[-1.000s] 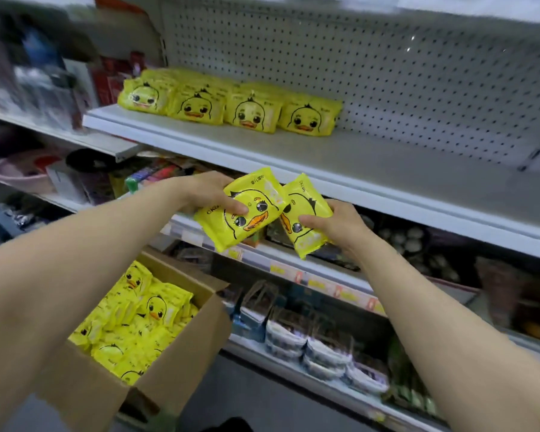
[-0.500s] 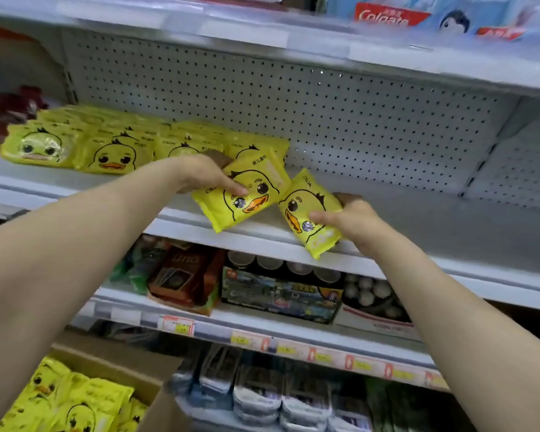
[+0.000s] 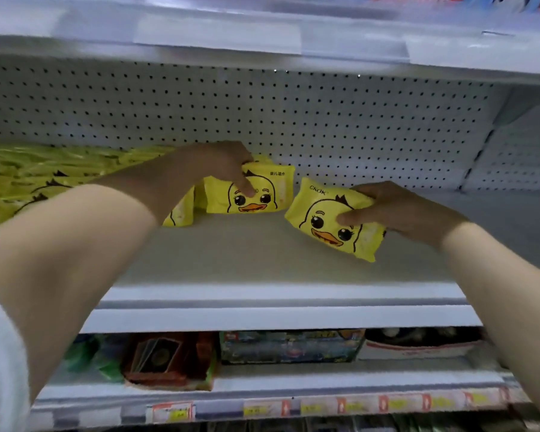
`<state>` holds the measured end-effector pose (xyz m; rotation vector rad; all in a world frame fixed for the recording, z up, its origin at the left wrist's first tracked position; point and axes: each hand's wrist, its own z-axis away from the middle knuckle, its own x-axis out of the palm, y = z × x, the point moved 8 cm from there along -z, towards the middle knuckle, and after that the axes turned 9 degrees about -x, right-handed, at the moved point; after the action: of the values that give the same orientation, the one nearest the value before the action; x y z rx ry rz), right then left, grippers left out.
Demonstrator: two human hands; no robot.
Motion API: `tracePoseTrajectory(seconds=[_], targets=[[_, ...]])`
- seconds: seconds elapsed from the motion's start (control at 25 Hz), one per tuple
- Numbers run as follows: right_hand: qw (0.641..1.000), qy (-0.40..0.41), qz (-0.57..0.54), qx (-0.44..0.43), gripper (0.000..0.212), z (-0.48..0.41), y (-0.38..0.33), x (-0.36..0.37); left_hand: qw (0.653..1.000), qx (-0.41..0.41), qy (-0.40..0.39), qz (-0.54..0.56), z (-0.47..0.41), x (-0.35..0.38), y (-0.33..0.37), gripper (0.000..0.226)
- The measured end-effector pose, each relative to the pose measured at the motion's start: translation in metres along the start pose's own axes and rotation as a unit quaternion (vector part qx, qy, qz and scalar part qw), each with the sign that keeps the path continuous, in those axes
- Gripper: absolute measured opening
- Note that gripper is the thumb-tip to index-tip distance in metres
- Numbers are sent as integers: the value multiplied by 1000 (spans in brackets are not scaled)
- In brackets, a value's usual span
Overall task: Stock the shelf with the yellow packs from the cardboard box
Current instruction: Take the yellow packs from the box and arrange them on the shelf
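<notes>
Shelf (image 3: 262,254): white, pegboard-backed.
Left grip (image 3: 222,169): pinching upright duck pack (image 3: 273,202).
Right grip (image 3: 396,210): closed around tilted duck pack (image 3: 320,213), right of upright one.

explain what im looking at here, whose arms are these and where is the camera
There is no machine here: a person wears a camera on the head, so this single picture looks forward and down along their own bare arms. The left hand holds an upright yellow pack standing on the white shelf, beside a row of like packs. The right hand holds a tilted yellow pack with a duck face, further right. Whether it touches the shelf is unclear.
</notes>
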<state>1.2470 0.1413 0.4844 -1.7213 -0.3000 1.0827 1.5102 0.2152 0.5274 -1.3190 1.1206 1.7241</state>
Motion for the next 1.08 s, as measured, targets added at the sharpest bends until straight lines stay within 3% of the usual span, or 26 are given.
tracePoseTrajectory(seconds=[0.16, 0.24, 0.36, 0.48, 0.64, 0.84, 1.08], targets=[[986, -134, 55, 82, 43, -3, 21, 23, 999, 30, -25, -2, -17, 15, -2, 51], [992, -69, 103, 12, 49, -22, 9, 17, 998, 62, -22, 2, -16, 25, 2, 49], [988, 76, 55, -125, 44, -48, -26, 17, 994, 100, 12, 41, -11, 35, 8, 51], [985, 55, 37, -160, 35, -73, -32, 46, 974, 107, 40, 195, 0, 32, -4, 50], [982, 67, 3, -176, 25, -90, -28, 57, 926, 121, 31, 357, 15, 32, -30, 31], [977, 88, -29, -194, 19, -95, -30, 57, 912, 125, 41, 388, 19, 36, -36, 14], [979, 94, -41, -174, 16, -99, -24, 53, 912, 103, 75, 389, 17, 32, -31, 16]])
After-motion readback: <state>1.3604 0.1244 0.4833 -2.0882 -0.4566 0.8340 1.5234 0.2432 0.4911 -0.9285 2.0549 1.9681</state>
